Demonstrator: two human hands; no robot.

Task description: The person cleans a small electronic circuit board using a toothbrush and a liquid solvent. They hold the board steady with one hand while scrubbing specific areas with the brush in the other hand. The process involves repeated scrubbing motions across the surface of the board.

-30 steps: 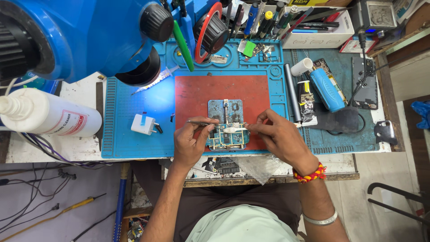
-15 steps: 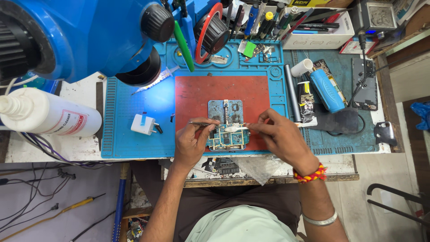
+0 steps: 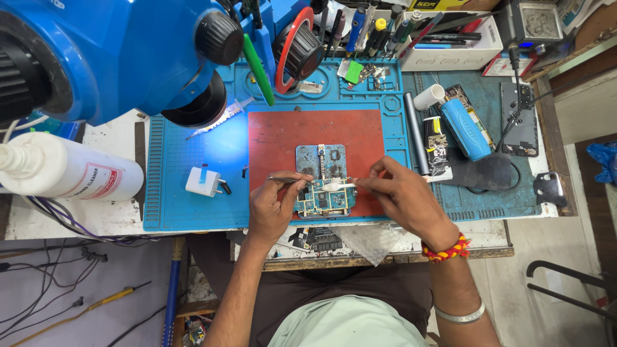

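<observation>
— Head view first: where does the circuit board (image 3: pixel 323 186) sit?
— On the red mat (image 3: pixel 315 132), toward its near edge, and that mat lies on the blue work mat (image 3: pixel 186 160) in the middle of the table (image 3: pixel 96 215).
— How far along is the work on it?
— The board lies bare with its chips showing, and both tools are on it. I would judge the job mid-way; nothing shows it finished.
— And the hands?
— The left hand (image 3: pixel 273 205) has its fingers pinched narrow on thin tweezers (image 3: pixel 290 180), tips at the board's left side. The right hand (image 3: pixel 402 196) pinches a small white swab (image 3: pixel 335 186), its end touching the board's middle.
— What lies around?
— A white plug adapter (image 3: pixel 204 181) left of the red mat, a white bottle (image 3: pixel 67 172) at the table's left edge, a blue microscope (image 3: pixel 109 51) over the far left corner, and a blue cylinder (image 3: pixel 464 128) to the right.
</observation>
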